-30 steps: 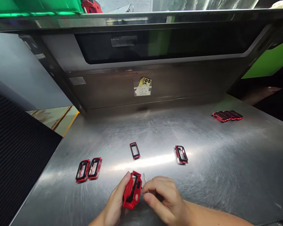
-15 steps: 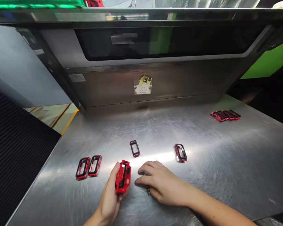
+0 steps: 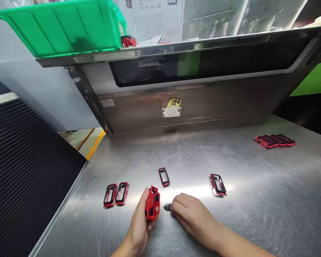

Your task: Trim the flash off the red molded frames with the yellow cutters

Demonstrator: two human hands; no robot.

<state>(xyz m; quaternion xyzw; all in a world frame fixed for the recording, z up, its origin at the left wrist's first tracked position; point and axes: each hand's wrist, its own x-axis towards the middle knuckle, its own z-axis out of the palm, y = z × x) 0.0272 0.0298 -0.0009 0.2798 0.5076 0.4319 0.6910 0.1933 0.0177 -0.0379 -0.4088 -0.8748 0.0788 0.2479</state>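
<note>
My left hand is closed around a red plastic frame with black inner parts, held tilted above the table. Just right of it, my right hand has its fingers pressed together at one end of a small dark metal part, whose kind I cannot make out. The fingers hide the rest of that part. Beyond both hands lies a slim red and black rectangular frame. Another red and black frame rests to the right of it.
Two red and black frames lie side by side on the left of the metal table. A row of overlapping frames sits at the far right. A green bin stands on the shelf above; a ribbed black surface borders the table's left.
My right hand's fingers, spread over the small metal part before, have closed at it. My left hand still holds the red frame. The camera view has tilted up, showing more of the green bin.
</note>
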